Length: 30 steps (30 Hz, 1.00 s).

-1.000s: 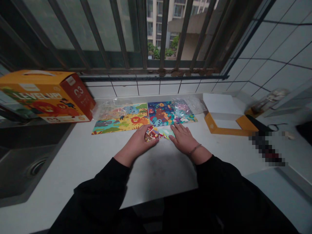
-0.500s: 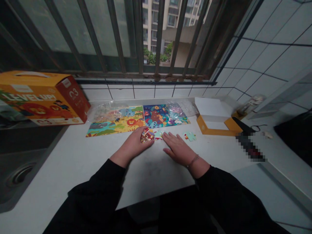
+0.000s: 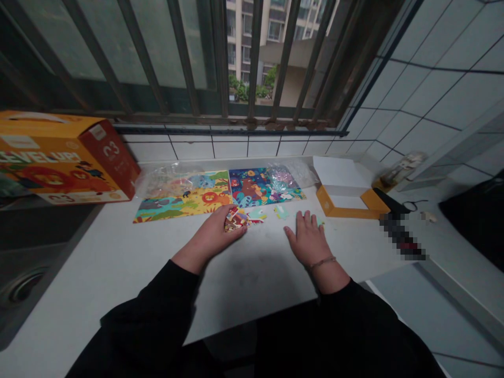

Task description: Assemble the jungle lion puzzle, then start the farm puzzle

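My left hand [image 3: 212, 233] is curled around a stack of colourful jigsaw puzzle pieces [image 3: 235, 221] on the counter, thumb on the near side. Against the stack's right side lie more puzzle pieces [image 3: 258, 214], pale green and red. A single pale green puzzle piece [image 3: 281, 211] rests farther right, apart from them. My right hand [image 3: 311, 241] is laid flat with fingers spread and seems to cover another piece, of which only a small edge shows beside the fingers.
Behind my hands lie a yellow animal picture sheet [image 3: 181, 202] and a dark blue one [image 3: 255, 189], with clear plastic wrap [image 3: 165, 178] partly over them. An orange box [image 3: 59, 163] stands left by the sink [image 3: 27, 283]. To the right sits an opened yellow box [image 3: 350, 210].
My right hand has moved right, off the pieces near my left hand and onto the piece at the right. A separate green piece now shows between my hands. My left hand keeps its hold.
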Motion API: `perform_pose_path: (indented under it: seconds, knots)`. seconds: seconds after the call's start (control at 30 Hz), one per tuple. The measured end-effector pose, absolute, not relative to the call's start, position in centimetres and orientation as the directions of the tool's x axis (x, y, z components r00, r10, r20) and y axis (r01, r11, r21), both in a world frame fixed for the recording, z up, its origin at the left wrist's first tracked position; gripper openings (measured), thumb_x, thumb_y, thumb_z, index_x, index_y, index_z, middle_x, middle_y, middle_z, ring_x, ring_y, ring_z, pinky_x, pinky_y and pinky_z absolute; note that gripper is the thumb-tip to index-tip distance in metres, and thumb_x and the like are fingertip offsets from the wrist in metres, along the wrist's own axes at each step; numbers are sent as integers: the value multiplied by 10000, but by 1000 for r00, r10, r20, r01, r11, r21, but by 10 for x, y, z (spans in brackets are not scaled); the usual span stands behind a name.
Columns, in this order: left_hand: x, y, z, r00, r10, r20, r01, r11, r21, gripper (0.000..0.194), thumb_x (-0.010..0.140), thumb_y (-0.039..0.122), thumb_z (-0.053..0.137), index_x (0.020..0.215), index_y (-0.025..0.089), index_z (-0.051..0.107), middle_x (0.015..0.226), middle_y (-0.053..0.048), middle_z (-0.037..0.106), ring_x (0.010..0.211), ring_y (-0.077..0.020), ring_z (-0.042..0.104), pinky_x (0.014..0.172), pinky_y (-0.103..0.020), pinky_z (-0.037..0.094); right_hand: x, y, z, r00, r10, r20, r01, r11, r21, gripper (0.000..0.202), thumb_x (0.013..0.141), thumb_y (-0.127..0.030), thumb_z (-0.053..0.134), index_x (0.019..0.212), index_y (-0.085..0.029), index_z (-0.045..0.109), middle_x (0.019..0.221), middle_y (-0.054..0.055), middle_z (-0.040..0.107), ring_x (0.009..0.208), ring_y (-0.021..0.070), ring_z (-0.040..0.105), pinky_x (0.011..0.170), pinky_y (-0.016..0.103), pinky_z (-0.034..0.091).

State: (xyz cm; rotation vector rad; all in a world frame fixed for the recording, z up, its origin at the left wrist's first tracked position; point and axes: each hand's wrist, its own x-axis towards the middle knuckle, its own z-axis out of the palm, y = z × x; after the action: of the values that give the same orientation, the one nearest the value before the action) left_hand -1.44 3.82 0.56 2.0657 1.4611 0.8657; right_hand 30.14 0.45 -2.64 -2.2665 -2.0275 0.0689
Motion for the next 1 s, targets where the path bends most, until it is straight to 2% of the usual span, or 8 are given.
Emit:
perform_pose_path:
  seconds: [0.17, 0.37, 0.43, 0.53, 0.6, 0.7, 0.77, 1.0]
  knots:
    - [-14, 37, 9, 246, 945, 216, 661, -326, 675, 699, 896, 526, 833, 1504, 254, 622, 1510, -177, 704, 1361, -406, 696, 1168, -609, 563, 310, 0, -25, 254, 967, -5, 963, -254, -93, 852, 1164, -594, 347, 1783, -12, 289, 1845, 321, 236, 1719, 502, 240, 1328, 724, 270]
    - [-14, 35, 11, 240, 944, 225, 649, -328, 686, 686, 891, 504, 840, 1497, 254, 637, 1502, -175, 716, 1348, -408, 706, 1163, -626, 567, 302, 5, -20, -28, 1000, -3, 994, 27, -108, 749, 1177, -557, 370, 1811, -167, 295, 1887, 197, 216, 1746, 405, 228, 1352, 712, 258]
    - [-14, 34, 11, 243, 942, 232, 647, -335, 685, 686, 895, 508, 838, 1501, 260, 635, 1508, -172, 714, 1354, -408, 704, 1166, -628, 565, 301, 9, -19, -33, 999, -35, 993, 29, -112, 712, 1182, -554, 364, 1805, -211, 332, 1884, 178, 243, 1737, 404, 262, 1350, 697, 284]
    - [-15, 34, 11, 248, 940, 233, 652, -340, 678, 692, 892, 515, 844, 1502, 260, 637, 1533, -174, 700, 1395, -412, 683, 1199, -627, 544, 296, 15, -13, 40, 999, -4, 994, -40, -104, 726, 1178, -559, 386, 1793, -174, 358, 1879, 202, 243, 1734, 454, 242, 1332, 745, 286]
    - [-16, 35, 10, 247, 940, 236, 651, -342, 678, 696, 880, 498, 854, 1499, 261, 642, 1537, -172, 698, 1406, -416, 677, 1212, -631, 535, 287, 16, -8, -79, 995, 57, 991, 84, -100, 725, 1169, -527, 436, 1790, -161, 357, 1885, 196, 219, 1747, 453, 197, 1342, 762, 248]
    - [-16, 37, 8, 255, 935, 247, 647, -355, 675, 693, 879, 482, 853, 1505, 273, 637, 1524, -160, 708, 1395, -407, 683, 1211, -628, 534, 267, 14, -5, -458, 887, 65, 877, 462, -128, 710, 1152, -495, 506, 1792, -222, 363, 1889, 143, 244, 1758, 380, 205, 1385, 690, 222]
    - [-16, 38, 7, 260, 933, 250, 647, -361, 672, 693, 887, 493, 844, 1510, 273, 632, 1529, -158, 704, 1400, -401, 681, 1215, -618, 532, 257, 13, -7, -539, 842, 32, 828, 536, -167, 702, 1153, -525, 507, 1784, -246, 382, 1874, 134, 296, 1741, 370, 265, 1380, 681, 249]
    - [-17, 38, 4, 255, 941, 224, 663, -338, 668, 724, 886, 515, 849, 1523, 258, 620, 1545, -171, 691, 1403, -406, 679, 1217, -624, 531, 254, 12, -15, -192, 976, 107, 964, 208, -165, 665, 1160, -549, 471, 1710, -175, 498, 1801, 212, 428, 1651, 432, 416, 1334, 750, 268]
